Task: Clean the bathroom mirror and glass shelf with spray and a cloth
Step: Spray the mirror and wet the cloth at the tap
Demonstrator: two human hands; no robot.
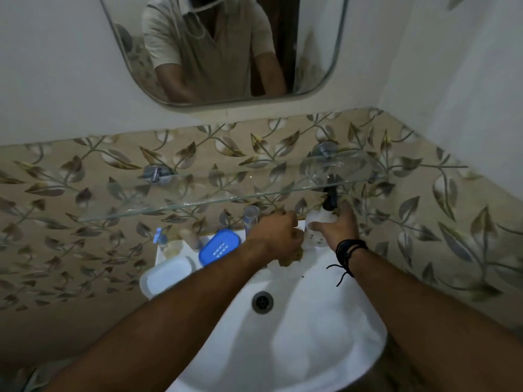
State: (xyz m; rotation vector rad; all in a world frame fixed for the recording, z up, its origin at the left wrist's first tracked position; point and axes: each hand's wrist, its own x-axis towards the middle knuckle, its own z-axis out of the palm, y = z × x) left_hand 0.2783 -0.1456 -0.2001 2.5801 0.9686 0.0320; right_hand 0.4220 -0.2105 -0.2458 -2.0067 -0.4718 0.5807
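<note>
A rounded mirror (226, 52) hangs on the wall above a clear glass shelf (169, 206). Below the shelf, at the back of the white sink (297, 349), my left hand (276, 236) is closed around a crumpled yellowish cloth (291, 257). My right hand (338, 230) rests against a clear spray bottle (314, 236) with a black trigger head (330, 198); whether the fingers grip it is unclear. A black cord band circles my right wrist.
On the sink's back ledge sit a blue soap box (219, 247), a white soap dish (167, 274), a small pump bottle (161, 240) and a clear tumbler (251, 217). A drain (262, 302) lies mid-basin. Leaf-patterned tiles cover the wall; a corner wall closes the right.
</note>
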